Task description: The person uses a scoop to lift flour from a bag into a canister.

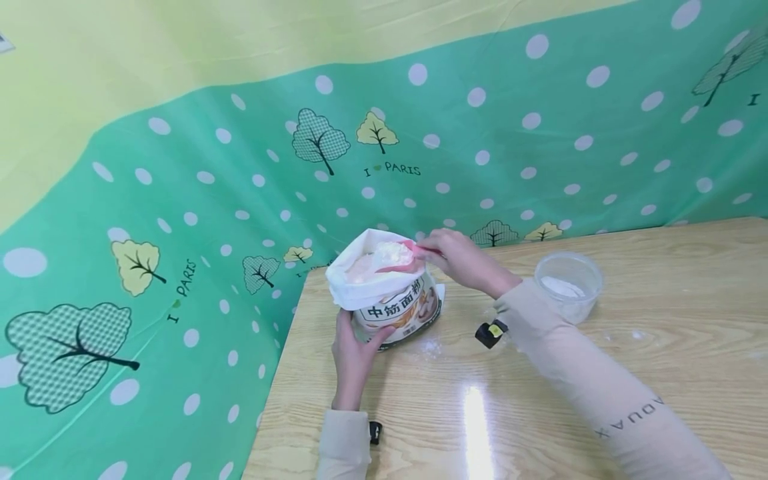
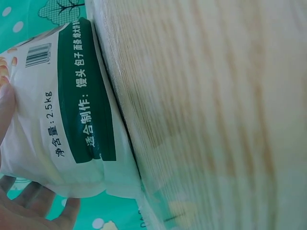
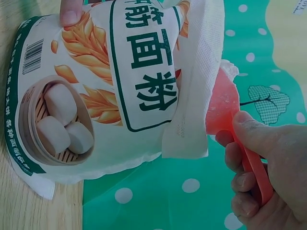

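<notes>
Evidently we have the left hand farthest left, its fingers set wide around the side of a flour bag, thumb on the printed front and the other fingers along the flank. The bag stands on the wooden table just beside and beyond that hand's palm, its mouth open above the thumb, with the white top folded outward into a cuff. Inside, we see pale flour. Its white front, right of the left thumb, bears dark characters in a framed panel, golden wheat ears, a barcode and a steamer of pale buns, above a dark green band with white lettering; we read "2.5kg" beside that band. Farther right, at the bag's mouth, a pinkish-red scoop carries a heap of white flour; in the right wrist view the cuff covers part of its bowl. Next comes our right hand, fingers curled closely about the scoop's handle and thumb laid along it, the loaded bowl pointing left of the fingertips. Rightmost, behind those fingers and beyond the forearm, stands a clear round tub, with some white powder lying low inside.
</notes>
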`<state>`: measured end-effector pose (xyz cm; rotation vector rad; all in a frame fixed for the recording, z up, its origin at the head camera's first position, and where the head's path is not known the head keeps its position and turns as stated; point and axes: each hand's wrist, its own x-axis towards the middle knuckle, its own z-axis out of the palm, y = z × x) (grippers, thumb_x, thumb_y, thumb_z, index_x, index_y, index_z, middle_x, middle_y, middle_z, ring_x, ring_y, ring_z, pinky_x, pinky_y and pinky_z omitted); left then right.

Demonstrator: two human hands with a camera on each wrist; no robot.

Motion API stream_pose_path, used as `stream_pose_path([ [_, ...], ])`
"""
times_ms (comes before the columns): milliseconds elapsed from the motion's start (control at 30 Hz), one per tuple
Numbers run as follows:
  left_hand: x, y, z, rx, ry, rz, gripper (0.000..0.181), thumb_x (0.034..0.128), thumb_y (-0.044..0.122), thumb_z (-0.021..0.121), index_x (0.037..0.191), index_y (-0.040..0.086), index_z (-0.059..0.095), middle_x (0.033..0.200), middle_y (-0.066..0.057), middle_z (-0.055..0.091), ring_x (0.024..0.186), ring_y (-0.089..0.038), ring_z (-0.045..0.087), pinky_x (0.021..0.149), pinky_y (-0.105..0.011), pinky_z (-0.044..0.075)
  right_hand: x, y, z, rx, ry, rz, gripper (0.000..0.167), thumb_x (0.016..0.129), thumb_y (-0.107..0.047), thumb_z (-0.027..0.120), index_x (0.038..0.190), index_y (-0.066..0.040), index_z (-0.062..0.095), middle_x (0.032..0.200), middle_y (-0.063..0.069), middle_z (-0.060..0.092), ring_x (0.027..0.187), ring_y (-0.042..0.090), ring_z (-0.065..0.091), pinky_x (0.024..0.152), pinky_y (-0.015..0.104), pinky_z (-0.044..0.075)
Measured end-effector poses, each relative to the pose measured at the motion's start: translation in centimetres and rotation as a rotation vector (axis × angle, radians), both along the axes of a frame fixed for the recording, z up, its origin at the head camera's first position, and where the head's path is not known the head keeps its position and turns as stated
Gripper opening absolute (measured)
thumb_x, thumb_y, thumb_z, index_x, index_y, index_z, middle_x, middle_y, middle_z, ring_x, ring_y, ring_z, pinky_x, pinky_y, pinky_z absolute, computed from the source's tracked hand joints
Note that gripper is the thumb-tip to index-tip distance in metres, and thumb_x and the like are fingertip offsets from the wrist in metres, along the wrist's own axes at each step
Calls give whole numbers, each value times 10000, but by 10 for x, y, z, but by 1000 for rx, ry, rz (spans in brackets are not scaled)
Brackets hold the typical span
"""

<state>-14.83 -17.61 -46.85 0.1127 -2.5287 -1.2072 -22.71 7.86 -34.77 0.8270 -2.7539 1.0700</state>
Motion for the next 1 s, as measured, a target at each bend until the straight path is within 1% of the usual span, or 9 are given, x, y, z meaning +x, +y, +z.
stream_pose_path([
  [167, 1, 0, -1, 7, 1, 9, 981, 680, 531, 858, 1476, 216, 381, 1461, -39, 495, 1368, -289, 461, 1145, -510, 376, 1, 4, -2, -12, -4, -17, 355, 999, -209, 597, 1298, -21, 635, 909, 59, 637, 800, 195, 526, 702, 316, 504],
  [267, 2, 0, -1, 6, 4, 5, 976, 679, 530, 858, 1472, 215, 385, 1456, -39, 500, 1364, -291, 464, 1144, -514, 376, 2, 6, -3, -25, -7, -27, 365, 996, -225, 603, 1296, -20, 635, 947, 73, 659, 827, 203, 547, 735, 336, 517],
  [433, 3, 0, -3, 2, 5, -1, 964, 680, 518, 862, 1464, 209, 392, 1448, -44, 506, 1357, -293, 471, 1138, -519, 382, 7, 11, -5, -32, 1, -25, 340, 998, -213, 600, 1278, -26, 648, 1045, 103, 691, 954, 244, 616, 884, 410, 541],
  [533, 4, 0, -3, 0, 9, -3, 957, 686, 518, 860, 1463, 212, 393, 1445, -44, 508, 1355, -291, 473, 1137, -517, 383, 9, 14, -5, -39, 15, -28, 341, 1001, -213, 596, 1278, -20, 646, 1049, 115, 690, 1037, 295, 626, 954, 451, 525],
  [700, 3, -1, -3, -3, 18, -10, 965, 691, 538, 848, 1474, 221, 381, 1457, -37, 497, 1366, -281, 463, 1141, -508, 381, 12, 21, -4, -43, 31, -48, 362, 999, -245, 600, 1273, -15, 648, 1115, 153, 689, 1293, 384, 513, 1105, 510, 427],
  [800, 2, -1, -2, -8, 19, -11, 970, 689, 540, 848, 1475, 219, 380, 1460, -35, 493, 1369, -276, 461, 1143, -503, 382, 14, 26, -3, -37, 29, -60, 368, 996, -239, 605, 1284, -11, 640, 1135, 160, 683, 1267, 376, 531, 1074, 502, 454],
  [900, 1, -1, -2, -11, 19, -11, 970, 688, 539, 849, 1473, 215, 381, 1459, -34, 495, 1367, -275, 464, 1142, -502, 382, 15, 29, -2, -33, 34, -68, 354, 993, -202, 611, 1288, -7, 639, 1065, 132, 682, 1029, 298, 605, 897, 433, 526],
  [933, 0, -1, -2, -11, 18, -10, 970, 687, 541, 849, 1472, 215, 382, 1459, -33, 496, 1367, -275, 464, 1143, -502, 381, 16, 31, -2, -35, 34, -70, 351, 996, -199, 607, 1288, -8, 639, 1030, 116, 677, 948, 267, 594, 839, 407, 522],
  [1000, -1, -2, -2, -9, 19, -10, 967, 687, 545, 847, 1469, 215, 385, 1455, -31, 499, 1367, -275, 463, 1143, -504, 379, 17, 33, -2, -39, 39, -74, 339, 999, -193, 601, 1281, -11, 645, 994, 99, 669, 877, 238, 565, 791, 382, 508],
])
